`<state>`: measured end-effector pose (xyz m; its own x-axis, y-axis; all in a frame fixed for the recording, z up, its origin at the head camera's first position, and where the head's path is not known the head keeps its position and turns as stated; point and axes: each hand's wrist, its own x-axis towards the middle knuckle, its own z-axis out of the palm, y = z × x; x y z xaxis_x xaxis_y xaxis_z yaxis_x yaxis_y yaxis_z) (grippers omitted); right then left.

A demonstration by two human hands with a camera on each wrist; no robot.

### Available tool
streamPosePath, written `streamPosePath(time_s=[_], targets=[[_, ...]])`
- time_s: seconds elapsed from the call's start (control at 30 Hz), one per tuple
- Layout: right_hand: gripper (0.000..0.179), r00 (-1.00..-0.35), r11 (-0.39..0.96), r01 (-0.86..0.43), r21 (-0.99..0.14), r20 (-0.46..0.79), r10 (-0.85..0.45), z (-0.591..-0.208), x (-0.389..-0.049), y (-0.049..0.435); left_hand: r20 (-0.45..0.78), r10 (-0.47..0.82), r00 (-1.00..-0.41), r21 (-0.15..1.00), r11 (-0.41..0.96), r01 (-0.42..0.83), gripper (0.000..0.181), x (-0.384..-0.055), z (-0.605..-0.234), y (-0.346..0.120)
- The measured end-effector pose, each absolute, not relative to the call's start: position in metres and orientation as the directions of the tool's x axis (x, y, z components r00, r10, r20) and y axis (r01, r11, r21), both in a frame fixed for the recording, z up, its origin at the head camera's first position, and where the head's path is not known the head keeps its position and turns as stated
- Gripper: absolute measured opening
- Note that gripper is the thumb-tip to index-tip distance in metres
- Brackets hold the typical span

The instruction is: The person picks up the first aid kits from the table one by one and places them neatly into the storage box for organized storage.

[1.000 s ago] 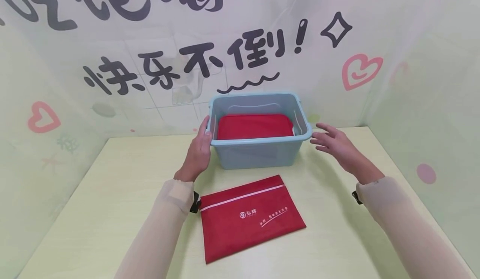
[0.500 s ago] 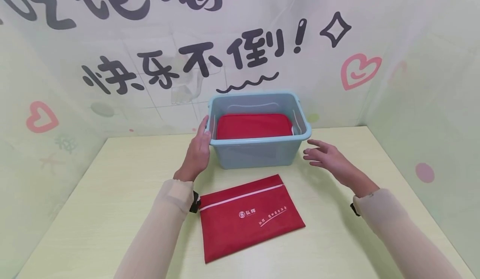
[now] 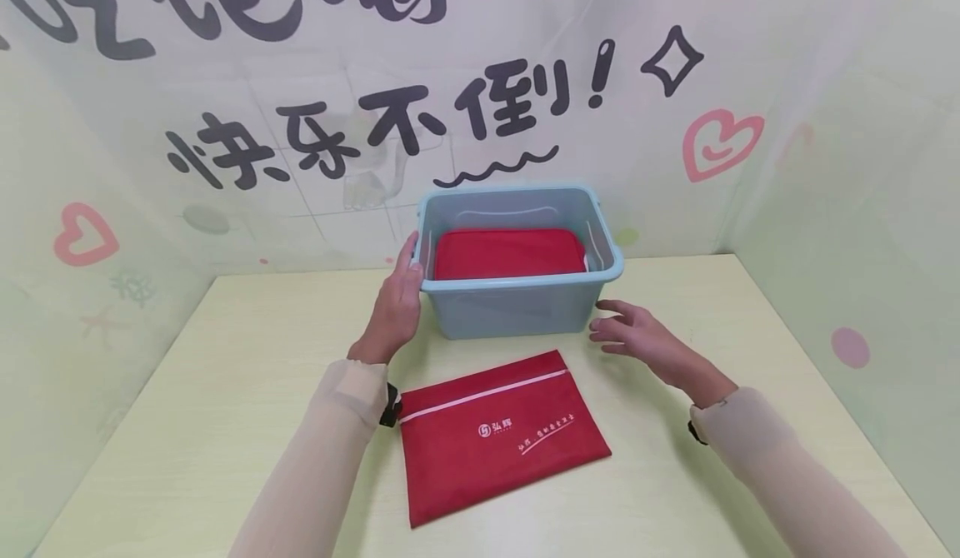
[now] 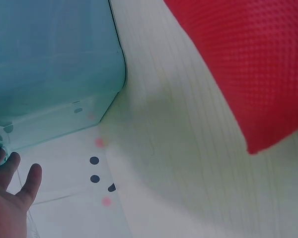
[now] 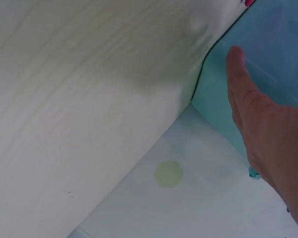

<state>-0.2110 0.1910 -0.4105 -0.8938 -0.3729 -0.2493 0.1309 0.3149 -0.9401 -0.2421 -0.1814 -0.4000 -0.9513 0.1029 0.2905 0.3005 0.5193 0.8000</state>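
Observation:
A light blue plastic bin (image 3: pixel 517 308) stands against the back wall with a red fabric pouch (image 3: pixel 510 254) inside. My left hand (image 3: pixel 395 301) rests against the bin's left rim, its thumb at the front corner. In the left wrist view its fingers (image 4: pixel 31 186) are spread, the nearest ones reaching the bin's rim. Close by the bin's lower right front corner is my right hand (image 3: pixel 637 337), fingers extended and holding nothing. A flat red document bag (image 3: pixel 480 466) with white print and a white zipper strip lies slightly turned on the table in front of the bin.
The pale wood-grain table (image 3: pixel 225 425) meets printed walls at the back and both sides. The back wall (image 3: pixel 300 83) carries large dark lettering and rises right behind the bin. The right side wall (image 3: pixel 885 250) borders the table's right edge.
My right hand has left the bin's right rim, moving down and inward to the lower right corner. The left hand, bin and document bag have stayed in place.

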Motion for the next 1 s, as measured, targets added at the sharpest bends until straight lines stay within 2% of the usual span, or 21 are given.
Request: streamPosePath(time_s=[0.23, 0.57, 1.0], targets=[[0.072, -0.89, 0.317, 0.162, -0.934, -0.277, -0.362, -0.416, -0.207, 0.185, 0.289, 0.099, -0.952, 0.801, 0.52, 0.298, 0.06, -0.242, -0.4, -0.182], [0.06, -0.878, 0.336, 0.147, -0.93, -0.28, -0.389, -0.425, -0.202, 0.179, 0.297, 0.1, -0.949, 0.8, 0.517, 0.305, 0.06, -0.242, -0.401, -0.181], [0.062, -0.862, 0.309, 0.195, -0.931, -0.313, -0.398, -0.426, -0.196, 0.159, 0.296, 0.099, -0.95, 0.797, 0.523, 0.303, 0.059, -0.243, -0.401, -0.181]])
